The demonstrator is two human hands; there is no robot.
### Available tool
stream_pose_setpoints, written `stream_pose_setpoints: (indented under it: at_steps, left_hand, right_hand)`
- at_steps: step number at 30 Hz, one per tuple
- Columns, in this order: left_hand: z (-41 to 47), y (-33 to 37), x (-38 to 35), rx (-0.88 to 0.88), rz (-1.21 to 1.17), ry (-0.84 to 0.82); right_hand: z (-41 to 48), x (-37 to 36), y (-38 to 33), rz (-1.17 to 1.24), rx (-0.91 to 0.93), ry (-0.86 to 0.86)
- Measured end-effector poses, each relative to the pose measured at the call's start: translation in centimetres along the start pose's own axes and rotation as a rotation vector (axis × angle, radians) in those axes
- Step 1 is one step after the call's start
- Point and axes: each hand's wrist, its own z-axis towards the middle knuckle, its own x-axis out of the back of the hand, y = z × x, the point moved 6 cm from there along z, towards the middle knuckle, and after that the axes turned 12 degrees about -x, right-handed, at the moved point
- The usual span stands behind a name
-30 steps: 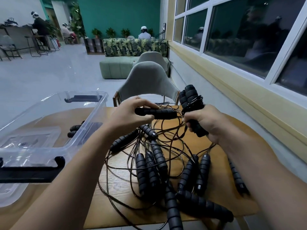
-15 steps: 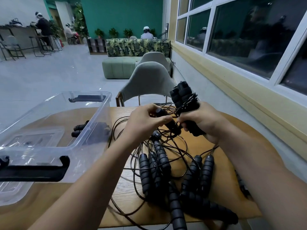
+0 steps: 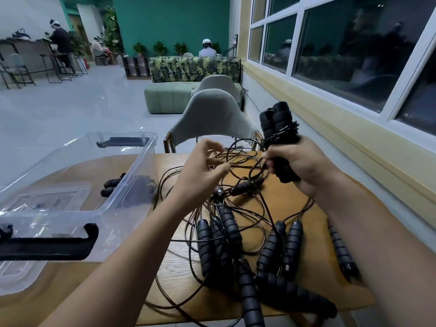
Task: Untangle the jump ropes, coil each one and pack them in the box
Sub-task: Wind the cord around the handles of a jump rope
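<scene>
Jump ropes point(image 3: 230, 232) lie in one tangled heap on the wooden table point(image 3: 295, 204), with black foam handles and thin dark cords crossing over each other. The heap sits just right of the clear plastic box point(image 3: 132, 166).

The head view, the only one, shows at least eight handles lying in the heap. Where they overlap at the near edge, the count is unsure. Two more handle ends point(image 3: 112, 183) show through the box's clear wall, and as far as can be told they lie inside it. The box carries two black clasps, one at its near end point(image 3: 47, 244) and one at its far end point(image 3: 122, 141).

The right hand point(image 3: 304, 166) is wrapped tight round a bundle point(image 3: 278, 121) of two handles set side by side. Cord is wound about the bundle, which is held up above the table and tilted a little. The left hand point(image 3: 200, 175) hangs over the far part of the heap with its fingers curled. Its thumb and fingers pinch a single strand of cord point(image 3: 237, 164) that runs across toward the bundle.

Two grey chairs point(image 3: 212, 114) stand beyond the table, one behind the other.
</scene>
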Motion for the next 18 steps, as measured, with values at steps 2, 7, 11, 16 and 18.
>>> stream_pose_setpoints:
  at_steps: [2, 7, 11, 16, 18]
  left_hand:
    - [-0.4, -1.2, 0.1, 0.064, 0.094, 0.022]
    - [-1.7, -4.4, -1.7, 0.236, 0.28, -0.286]
    - [-3.0, -5.6, -3.6, 0.232, 0.434, -0.397]
    - [-2.2, -6.6, -2.8, 0.243, 0.432, -0.206]
    - [-1.7, -6.5, -1.4, 0.259, 0.428, -0.158]
  right_hand:
    - [-0.1, 0.2, -0.3, 0.022, 0.017, 0.003]
    - [-0.3, 0.4, -1.2, 0.074, 0.047, 0.029]
    - [-0.8, 0.1, -2.5, 0.064, 0.083, -0.01]
    - [-0.9, -0.1, -3.0, -0.006, 0.113, -0.064]
    - [-0.8, 0.2, -2.7, 0.005, 0.115, -0.056]
